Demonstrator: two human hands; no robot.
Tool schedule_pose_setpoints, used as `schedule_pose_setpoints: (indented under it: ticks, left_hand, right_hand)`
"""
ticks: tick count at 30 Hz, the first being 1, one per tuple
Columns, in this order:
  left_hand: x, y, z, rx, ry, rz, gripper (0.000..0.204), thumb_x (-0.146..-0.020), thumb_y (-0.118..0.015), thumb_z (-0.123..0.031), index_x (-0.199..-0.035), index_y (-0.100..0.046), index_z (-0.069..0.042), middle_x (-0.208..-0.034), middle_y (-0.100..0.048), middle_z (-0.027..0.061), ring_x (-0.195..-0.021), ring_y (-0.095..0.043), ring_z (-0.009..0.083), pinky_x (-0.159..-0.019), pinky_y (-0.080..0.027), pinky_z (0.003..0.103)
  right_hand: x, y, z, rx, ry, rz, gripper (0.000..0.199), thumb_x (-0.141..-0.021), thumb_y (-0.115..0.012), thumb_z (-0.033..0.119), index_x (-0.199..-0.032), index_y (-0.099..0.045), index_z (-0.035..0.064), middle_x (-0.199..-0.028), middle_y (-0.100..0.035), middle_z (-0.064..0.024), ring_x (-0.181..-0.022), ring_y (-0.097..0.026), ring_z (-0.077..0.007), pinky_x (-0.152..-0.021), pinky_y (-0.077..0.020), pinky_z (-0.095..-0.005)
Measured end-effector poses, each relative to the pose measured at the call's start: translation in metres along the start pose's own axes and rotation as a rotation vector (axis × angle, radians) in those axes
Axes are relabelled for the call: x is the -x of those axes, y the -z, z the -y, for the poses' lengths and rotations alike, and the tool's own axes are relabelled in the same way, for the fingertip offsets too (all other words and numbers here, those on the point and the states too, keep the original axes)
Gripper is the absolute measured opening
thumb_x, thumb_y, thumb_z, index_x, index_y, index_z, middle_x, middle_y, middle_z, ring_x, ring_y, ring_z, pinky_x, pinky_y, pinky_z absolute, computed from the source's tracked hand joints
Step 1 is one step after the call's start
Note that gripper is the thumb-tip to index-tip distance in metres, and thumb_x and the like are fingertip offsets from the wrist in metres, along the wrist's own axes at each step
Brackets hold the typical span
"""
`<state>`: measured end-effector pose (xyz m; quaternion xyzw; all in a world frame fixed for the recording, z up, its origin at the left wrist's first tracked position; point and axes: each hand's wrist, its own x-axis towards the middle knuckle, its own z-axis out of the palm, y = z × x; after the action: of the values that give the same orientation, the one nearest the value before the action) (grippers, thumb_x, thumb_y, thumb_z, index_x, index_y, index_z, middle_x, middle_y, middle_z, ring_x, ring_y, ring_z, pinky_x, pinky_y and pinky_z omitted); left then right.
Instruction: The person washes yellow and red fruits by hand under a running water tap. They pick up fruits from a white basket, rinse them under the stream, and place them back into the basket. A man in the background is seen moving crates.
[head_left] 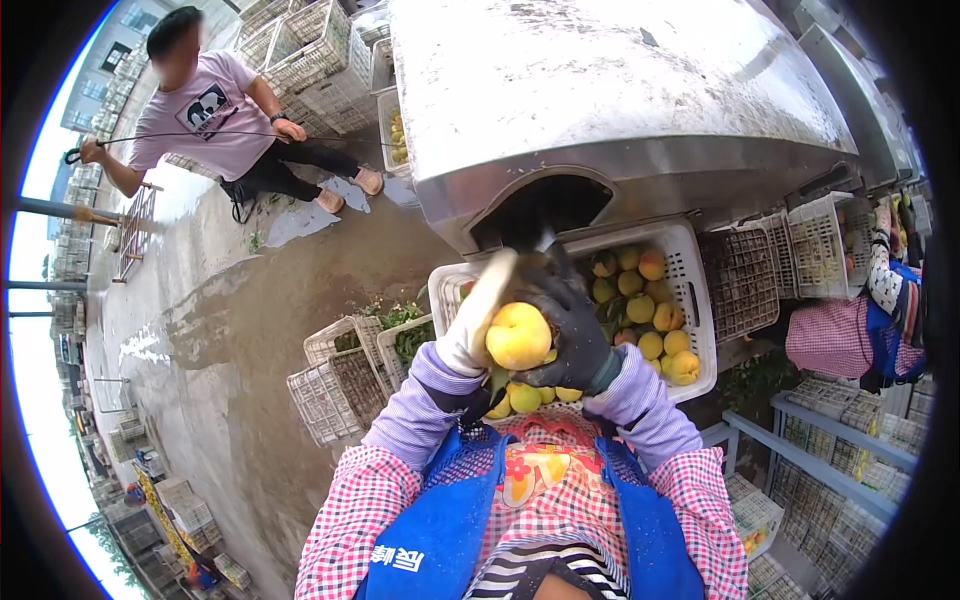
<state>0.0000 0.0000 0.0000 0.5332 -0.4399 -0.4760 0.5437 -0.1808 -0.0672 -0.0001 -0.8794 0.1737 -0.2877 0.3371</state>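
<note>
In front of my chest, a yellow peach (518, 336) sits between my two gloved hands. My right hand (572, 335), in a dark glove, closes round its right side, with dark fingers showing above and below it. Against the left side of the peach is my left hand (474, 318) in a white glove. Its fingers are smeared by motion, so their grip is unclear. Under both hands is a white plastic crate (702, 330) holding many yellow and greenish peaches (650, 310), some with leaves. My hands hide the crate's middle.
Beyond the crate stands a metal machine (640, 90) with a dark arched opening (545, 208). Slatted crates (345, 380) stand at left, and a brown crate (738, 280) at right. A blue railing (830, 450) runs at lower right. A person (205, 120) at upper left holds a thin dark cord.
</note>
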Motion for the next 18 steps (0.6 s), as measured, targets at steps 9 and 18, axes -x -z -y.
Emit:
schedule_pose_setpoints:
  ticks: [9, 18]
  left_hand:
    - [0.044, 0.006, 0.052, 0.551, 0.527, -0.451, 0.067, -0.104, -0.039, -0.059, -0.154, -0.044, -0.014, -0.153, -0.048, 0.0076, -0.114, -0.060, 0.0239, -0.100, -0.044, 0.041]
    - [0.026, -0.015, 0.179, -0.864, 0.307, 0.121, 0.057, -0.092, -0.062, -0.036, -0.142, -0.049, -0.011, -0.136, -0.057, 0.0156, -0.127, -0.053, 0.0316, -0.103, -0.043, 0.042]
  right_hand:
    - [-0.075, -0.053, -0.072, 0.412, -0.220, -0.457, 0.081, -0.071, -0.084, 0.048, -0.128, -0.057, -0.0030, -0.137, -0.054, -0.0254, -0.135, -0.041, -0.0531, -0.108, -0.0377, -0.0625]
    - [-0.065, -0.005, -0.063, 0.283, -0.105, -0.416, 0.063, -0.079, -0.083, 0.031, -0.129, -0.060, 0.0007, -0.113, -0.069, -0.0201, -0.099, -0.069, -0.0387, -0.087, -0.0563, -0.0430]
